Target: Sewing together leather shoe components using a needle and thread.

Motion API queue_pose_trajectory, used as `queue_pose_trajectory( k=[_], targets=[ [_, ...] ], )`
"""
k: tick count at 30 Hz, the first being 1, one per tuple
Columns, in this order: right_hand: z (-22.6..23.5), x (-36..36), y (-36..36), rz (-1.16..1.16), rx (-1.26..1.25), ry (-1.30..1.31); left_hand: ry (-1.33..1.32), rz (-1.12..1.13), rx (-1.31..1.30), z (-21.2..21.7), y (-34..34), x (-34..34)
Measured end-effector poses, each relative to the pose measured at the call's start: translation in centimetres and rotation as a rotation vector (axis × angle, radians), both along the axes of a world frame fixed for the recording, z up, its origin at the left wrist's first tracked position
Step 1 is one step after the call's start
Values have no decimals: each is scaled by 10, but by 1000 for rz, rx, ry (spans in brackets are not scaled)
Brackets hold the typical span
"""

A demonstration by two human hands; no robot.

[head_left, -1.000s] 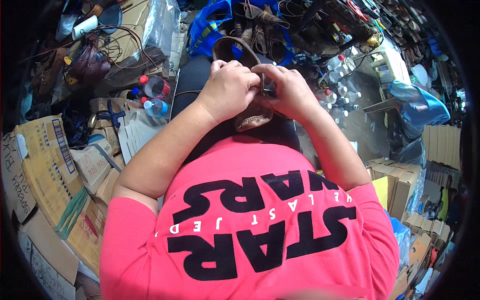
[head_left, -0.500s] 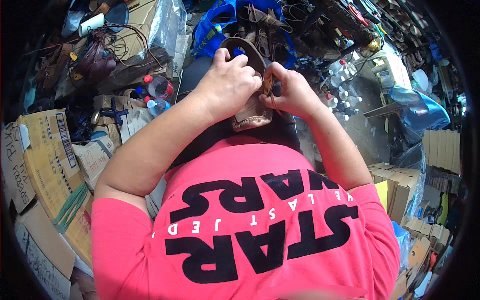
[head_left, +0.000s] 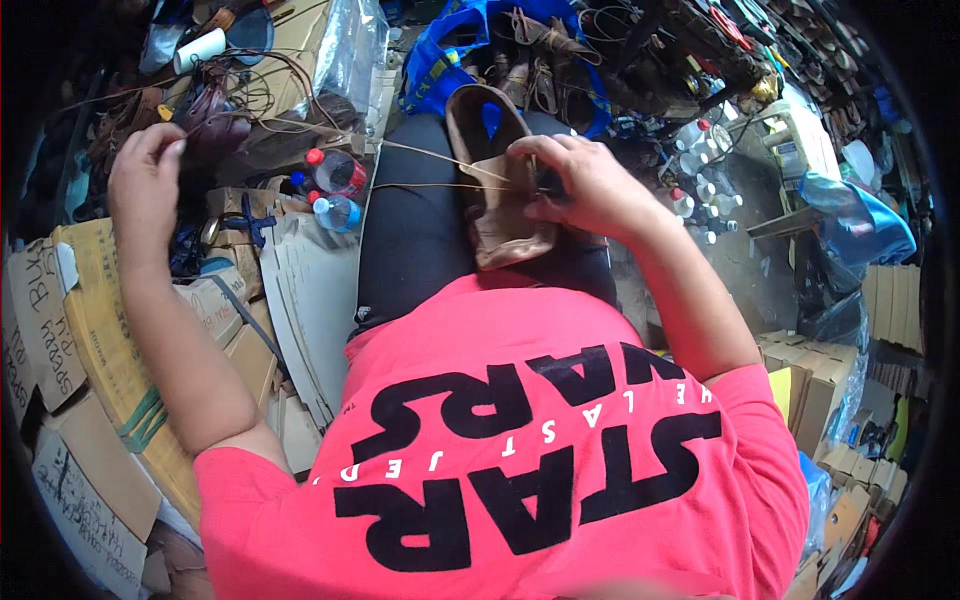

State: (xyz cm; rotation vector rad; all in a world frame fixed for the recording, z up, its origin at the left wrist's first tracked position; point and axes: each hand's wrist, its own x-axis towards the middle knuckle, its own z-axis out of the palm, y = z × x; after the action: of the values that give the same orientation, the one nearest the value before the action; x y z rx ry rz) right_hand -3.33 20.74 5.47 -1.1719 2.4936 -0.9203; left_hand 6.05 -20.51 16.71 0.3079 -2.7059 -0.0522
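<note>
A brown leather shoe upper lies lengthwise over my lap, its hollow inside facing up. My right hand is closed on its right side, fingers and thumb at the leather edge. Two strands of tan thread leave the middle of the upper and stretch left across my dark-trousered thigh. Raised far out to the left, my left hand pinches finger and thumb together on the thread; its end there is too thin to see clearly. Whether the right fingers also hold a tool cannot be seen.
Plastic bottles with red and blue caps stand left of my knee, with more bottles at the right. A blue bag of shoe parts sits ahead. Cardboard boxes crowd the left, near dark red leather pieces.
My left hand has left the upper and swung far out to the left, drawing the thread out. My right hand stays at the upper's right side, and more of the upper shows.
</note>
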Motion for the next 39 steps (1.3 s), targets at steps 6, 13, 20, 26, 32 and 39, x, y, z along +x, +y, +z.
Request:
queue_pose_trajectory(
  k=[6, 13, 20, 26, 32, 39],
  targets=[
    [66, 5, -11, -32, -333, 155, -33, -763, 118, -6, 144, -15],
    [64, 20, 1, -232, -550, -171, 46, -887, 627, -38, 180, -41],
    [73, 15, 26, -420, -364, -342, -716, -712, 629, -86, 146, 1],
    [75, 27, -22, 374, -130, -123, -515, -924, 773, 12, 161, 1],
    [104, 39, 28, 245, 237, 120, -215, -1033, 823, -8, 183, -25],
    [67, 38, 31, -101, -109, 856, -17, -1212, 883, -73, 236, -69]
  ],
)
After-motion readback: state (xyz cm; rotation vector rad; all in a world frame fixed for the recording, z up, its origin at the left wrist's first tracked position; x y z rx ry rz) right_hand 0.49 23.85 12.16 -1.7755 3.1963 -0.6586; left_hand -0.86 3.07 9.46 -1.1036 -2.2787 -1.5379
